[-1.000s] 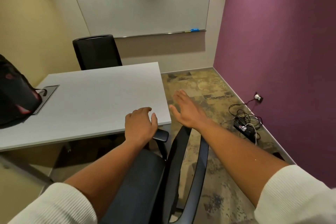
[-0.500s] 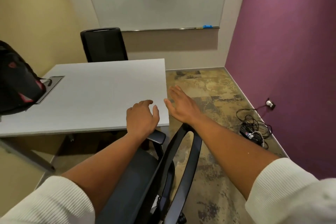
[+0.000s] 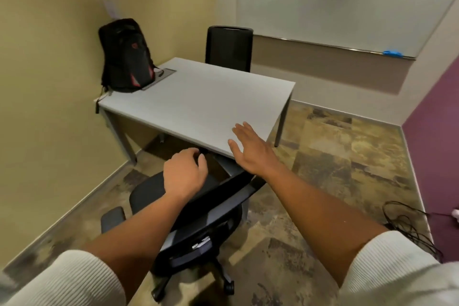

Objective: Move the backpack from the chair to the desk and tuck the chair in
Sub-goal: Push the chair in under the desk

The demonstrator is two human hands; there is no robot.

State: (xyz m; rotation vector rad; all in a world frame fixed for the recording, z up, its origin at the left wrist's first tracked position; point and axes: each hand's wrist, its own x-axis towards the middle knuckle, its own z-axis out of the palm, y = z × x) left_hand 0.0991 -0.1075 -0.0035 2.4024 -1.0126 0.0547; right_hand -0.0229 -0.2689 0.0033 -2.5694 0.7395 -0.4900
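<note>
The black backpack (image 3: 126, 57) with red accents stands upright on the far left corner of the grey desk (image 3: 198, 97), leaning towards the yellow wall. A black office chair (image 3: 198, 213) sits in front of the desk's near edge, its seat partly under that edge and its backrest towards me. My left hand (image 3: 185, 171) hovers over the chair's seat with loosely curled fingers and nothing seen in it. My right hand (image 3: 250, 149) is spread flat above the desk's near right corner, just past the top of the backrest.
A second black chair (image 3: 228, 48) stands tucked at the desk's far side. A whiteboard (image 3: 335, 0) hangs on the back wall. Tangled black cables (image 3: 409, 226) lie on the patterned floor by the purple wall at right. The yellow wall runs close along the desk's left.
The view has pulled back and swung left, so the whole backpack and desk now show. Both hands stay above the chair, which looks lower and farther from me.
</note>
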